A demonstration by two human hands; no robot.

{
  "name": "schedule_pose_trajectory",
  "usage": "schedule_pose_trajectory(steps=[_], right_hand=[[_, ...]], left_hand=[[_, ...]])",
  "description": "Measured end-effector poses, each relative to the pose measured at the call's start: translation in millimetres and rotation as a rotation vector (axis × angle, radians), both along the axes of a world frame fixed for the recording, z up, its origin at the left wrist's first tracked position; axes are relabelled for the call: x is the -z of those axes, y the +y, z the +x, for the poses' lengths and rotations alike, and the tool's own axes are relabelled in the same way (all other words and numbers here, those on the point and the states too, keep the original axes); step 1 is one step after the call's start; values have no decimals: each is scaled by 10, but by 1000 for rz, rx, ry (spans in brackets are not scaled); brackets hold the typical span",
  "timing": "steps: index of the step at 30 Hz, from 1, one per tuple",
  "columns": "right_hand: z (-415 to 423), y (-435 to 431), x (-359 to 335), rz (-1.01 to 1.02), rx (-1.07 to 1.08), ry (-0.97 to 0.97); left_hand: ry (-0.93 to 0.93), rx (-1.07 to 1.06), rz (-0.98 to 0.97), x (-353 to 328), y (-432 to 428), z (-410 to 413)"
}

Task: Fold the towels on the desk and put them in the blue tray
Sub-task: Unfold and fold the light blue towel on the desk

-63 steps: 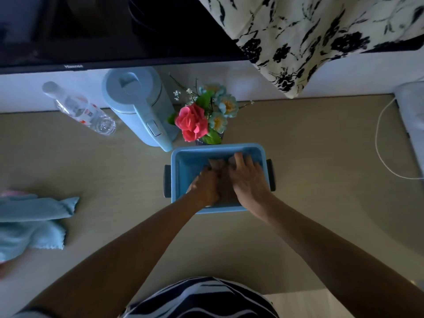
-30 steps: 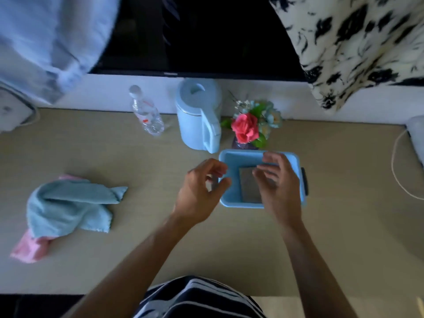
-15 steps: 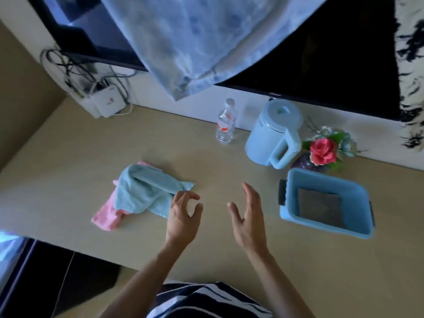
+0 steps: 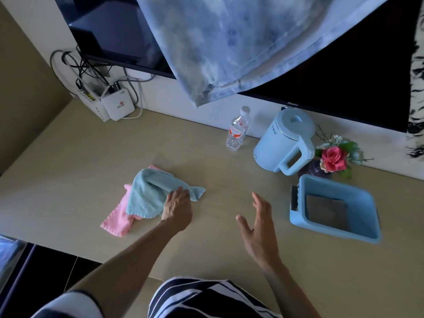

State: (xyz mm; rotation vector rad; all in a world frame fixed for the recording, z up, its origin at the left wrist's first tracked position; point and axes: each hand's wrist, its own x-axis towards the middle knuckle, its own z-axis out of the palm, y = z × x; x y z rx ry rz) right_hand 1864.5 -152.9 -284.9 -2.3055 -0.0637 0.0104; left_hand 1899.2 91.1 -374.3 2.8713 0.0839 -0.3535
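A crumpled light blue towel point(image 4: 149, 193) lies on top of a pink towel point(image 4: 117, 220) at the left middle of the desk. My left hand point(image 4: 176, 208) is on the blue towel's right edge, with its fingers curled down onto the cloth. My right hand point(image 4: 259, 230) hovers above the bare desk between the towels and the tray, fingers spread and holding nothing. The blue tray point(image 4: 332, 230) stands to the right with a folded grey towel point(image 4: 325, 211) flat on its bottom.
Behind the tray stand a light blue kettle point(image 4: 282, 143), a water bottle point(image 4: 237, 131) and a vase of flowers point(image 4: 333, 158). A white router point(image 4: 114, 106) with cables sits at the back left corner. A pale blue cloth point(image 4: 229, 42) hangs over the dark screen.
Both hands left the tray, where the grey towel stays. My view swung left. My left hand reached the blue towel and came down on its edge; my right hand stays open.
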Motion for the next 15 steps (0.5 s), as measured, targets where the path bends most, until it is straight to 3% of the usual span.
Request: schedule_pose_trajectory(steps=[5,11,13,15], right_hand=[[-2,13,-17,-20,24,42],[-3,59,-33,-37,-38,77],[13,42,-39,-41,-50,79],[33,20,-50,-39,-48,83]], left_hand=[[-210,83,-164,-59,117,144],[190,301,273,-2,155,197],[115,280,213,-9,163,241],[-104,216,34,-61,161,298]])
